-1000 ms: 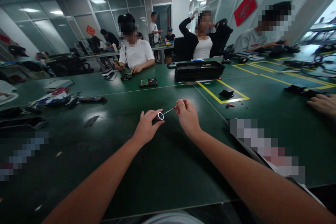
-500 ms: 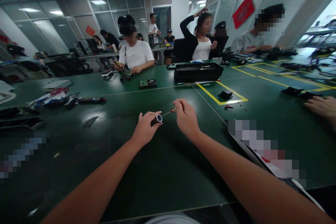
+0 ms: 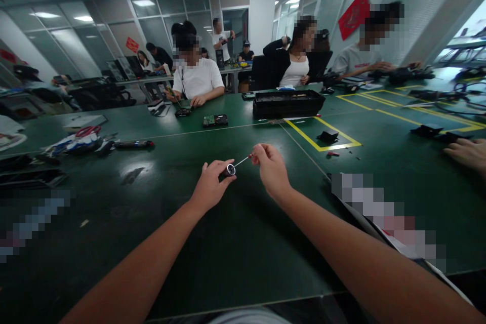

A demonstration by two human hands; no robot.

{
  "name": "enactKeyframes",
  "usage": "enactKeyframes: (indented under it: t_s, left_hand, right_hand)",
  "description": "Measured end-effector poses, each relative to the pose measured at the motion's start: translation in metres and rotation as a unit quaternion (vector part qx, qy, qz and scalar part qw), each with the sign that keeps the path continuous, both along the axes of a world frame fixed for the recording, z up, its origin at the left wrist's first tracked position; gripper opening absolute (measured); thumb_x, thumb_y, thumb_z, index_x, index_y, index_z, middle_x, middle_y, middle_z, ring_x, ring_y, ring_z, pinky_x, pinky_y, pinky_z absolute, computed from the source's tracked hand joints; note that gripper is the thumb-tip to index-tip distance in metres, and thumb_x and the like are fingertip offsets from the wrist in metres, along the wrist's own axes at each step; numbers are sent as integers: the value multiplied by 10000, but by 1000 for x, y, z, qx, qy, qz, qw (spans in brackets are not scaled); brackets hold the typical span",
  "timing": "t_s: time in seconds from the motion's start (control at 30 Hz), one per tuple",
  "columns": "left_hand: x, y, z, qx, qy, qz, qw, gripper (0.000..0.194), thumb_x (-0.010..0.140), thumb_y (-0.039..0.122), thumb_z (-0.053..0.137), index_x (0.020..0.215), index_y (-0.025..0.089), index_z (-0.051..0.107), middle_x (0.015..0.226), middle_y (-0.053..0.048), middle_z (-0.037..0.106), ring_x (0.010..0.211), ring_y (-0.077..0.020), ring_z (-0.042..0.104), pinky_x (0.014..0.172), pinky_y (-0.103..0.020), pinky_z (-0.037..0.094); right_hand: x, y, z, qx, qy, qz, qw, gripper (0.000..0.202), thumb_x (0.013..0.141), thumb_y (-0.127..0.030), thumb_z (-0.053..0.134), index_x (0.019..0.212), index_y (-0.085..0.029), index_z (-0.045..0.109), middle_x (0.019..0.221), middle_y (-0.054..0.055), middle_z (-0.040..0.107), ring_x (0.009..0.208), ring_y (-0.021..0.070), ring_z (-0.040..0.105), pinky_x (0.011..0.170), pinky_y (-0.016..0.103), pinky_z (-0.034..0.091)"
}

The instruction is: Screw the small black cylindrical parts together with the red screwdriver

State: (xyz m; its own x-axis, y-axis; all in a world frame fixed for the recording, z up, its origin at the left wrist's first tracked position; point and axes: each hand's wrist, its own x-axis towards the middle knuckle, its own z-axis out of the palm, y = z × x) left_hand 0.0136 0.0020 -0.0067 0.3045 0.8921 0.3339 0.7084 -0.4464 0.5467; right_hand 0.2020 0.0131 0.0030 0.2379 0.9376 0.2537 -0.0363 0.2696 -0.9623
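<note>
My left hand [image 3: 208,187] grips a small dark cylinder [image 3: 230,170] with a bright ring at its end, between thumb and fingers. The ringed end faces me and slightly right. In my right hand [image 3: 271,169] is a thin screwdriver [image 3: 242,161], pinched by its red handle, most of which the fingers hide. Its metal shaft slants down to the left, with the tip at the ringed end of the cylinder. Whether the tip touches a screw inside is too small to tell. Both hands are above the green table [image 3: 220,253].
A black bin [image 3: 288,106] and a circuit board [image 3: 215,120] lie farther back. A black part [image 3: 327,136] sits inside yellow tape. Left are a dark tool [image 3: 133,145] and a pile of gloves [image 3: 78,143]. Another person's hand [image 3: 465,152] rests at right; co-workers sit opposite.
My right fingers have shifted on the screwdriver handle, and less of its red shows. The left hand and cylinder stay almost in place. A co-worker opposite has lowered a raised arm.
</note>
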Motion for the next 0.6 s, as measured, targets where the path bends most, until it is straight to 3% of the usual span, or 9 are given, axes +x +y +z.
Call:
enactKeyframes:
  t_s: [0.07,0.13,0.23,0.43,0.6]
  left_hand:
    - [1,1,1,23,14,-10,1000,465,948,236,648,1399,305,560,1271,-44,633,1240,-243,554,1238,-632,163]
    - [2,3,0,33,27,6,999,474,954,237,641,1413,307,548,1260,-44,632,1234,-243,556,1235,-638,166]
    - [1,6,-3,2,41,23,999,472,949,226,647,1405,304,557,1260,-45,631,1231,-253,560,1221,-671,161]
    - [0,5,-5,-8,30,9,999,482,943,222,661,1405,314,555,1270,-39,632,1227,-243,563,1226,-671,140]
    - [1,3,-3,-6,17,8,1000,464,939,237,668,1387,315,572,1286,-40,633,1239,-246,563,1234,-660,142]
  right_hand:
    - [2,7,-3,-58,96,-4,994,281,927,-471,516,807,-227,583,696,11,580,613,170,535,628,342,481]
    - [4,12,-5,-95,126,-52,986,278,917,-460,532,756,-234,548,688,5,562,593,164,522,595,330,467]
    - [7,13,-5,-66,71,-105,990,264,934,-458,518,793,-240,565,744,11,597,671,175,563,615,318,460]
    - [0,1,-1,9,-22,-54,998,268,972,-445,474,849,-235,586,755,2,600,700,170,567,672,327,448]
    - [-2,-4,3,10,-52,-41,998,265,979,-437,484,867,-222,592,752,5,612,687,169,570,657,327,436]
